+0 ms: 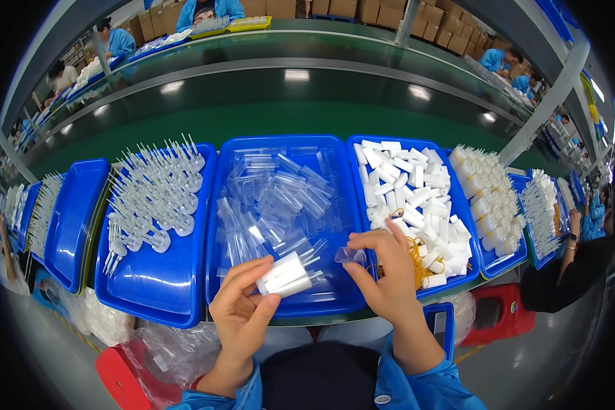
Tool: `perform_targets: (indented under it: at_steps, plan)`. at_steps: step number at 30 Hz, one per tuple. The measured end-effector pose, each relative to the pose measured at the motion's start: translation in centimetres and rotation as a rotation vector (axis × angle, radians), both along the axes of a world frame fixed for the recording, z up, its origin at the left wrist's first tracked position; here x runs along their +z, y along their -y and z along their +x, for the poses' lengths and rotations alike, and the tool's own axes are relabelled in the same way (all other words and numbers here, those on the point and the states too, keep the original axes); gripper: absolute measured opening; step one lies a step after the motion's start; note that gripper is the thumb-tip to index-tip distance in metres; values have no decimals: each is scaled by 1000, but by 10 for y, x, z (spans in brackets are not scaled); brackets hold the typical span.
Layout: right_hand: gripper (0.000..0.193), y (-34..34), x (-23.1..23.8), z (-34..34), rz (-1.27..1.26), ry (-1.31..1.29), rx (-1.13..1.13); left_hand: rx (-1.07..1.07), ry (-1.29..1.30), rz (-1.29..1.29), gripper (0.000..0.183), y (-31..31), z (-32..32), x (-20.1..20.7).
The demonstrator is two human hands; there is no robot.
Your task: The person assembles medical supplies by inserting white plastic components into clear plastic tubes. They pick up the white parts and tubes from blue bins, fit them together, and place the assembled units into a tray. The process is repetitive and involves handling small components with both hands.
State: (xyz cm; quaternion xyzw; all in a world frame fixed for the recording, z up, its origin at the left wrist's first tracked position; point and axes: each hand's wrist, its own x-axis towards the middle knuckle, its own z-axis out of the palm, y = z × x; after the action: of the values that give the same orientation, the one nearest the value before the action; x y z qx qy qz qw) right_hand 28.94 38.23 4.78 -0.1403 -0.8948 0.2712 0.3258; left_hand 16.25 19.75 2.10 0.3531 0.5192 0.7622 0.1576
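My left hand (242, 301) is closed, with fingers and thumb around a small bundle of white blocks (283, 273); thin clear tube ends stick out on its right side. Between the thumb and forefinger of my right hand (393, 277) is a small clear plastic piece (349, 255). Both hands are over the near part of a blue tray (184, 301)-side neighbour, the middle blue tray (215, 266), which holds loose clear plastic sleeves (280, 195). Close to my right hand, another blue tray (482, 256) holds white blocks (417, 171) and yellow rubber bands (417, 256).
Left of the middle stands a tray of translucent thin-stemmed pieces (150, 191). Bundled pieces (485, 198) fill a tray at the right. Beyond runs a green conveyor belt (280, 102). Red stools (130, 376) stand below. People in blue work across the belt.
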Motion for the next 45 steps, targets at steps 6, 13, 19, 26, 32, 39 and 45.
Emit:
perform_targets:
  at_steps: [6,13,19,26,32,39,45]
  plan:
    - [33,7,-17,4,-708,-383,211,-87,81,-24,39,-3,9,4]
    - [36,5,-12,14,-902,-436,181,-99,66,-46,38,-2,10,2]
    - [28,3,-17,20,-756,-374,209,-103,53,-45,37,-2,10,2]
    - [23,6,-15,16,-728,-381,290,-119,54,-45,37,-2,10,1]
    - [26,11,-14,16,-899,-385,252,-137,44,-59,38,-2,9,0]
    - [24,13,-12,18,-920,-351,232,-138,38,-51,38,-3,9,-1]
    - [22,19,-8,18,-828,-296,208,-137,33,-68,39,-4,10,0]
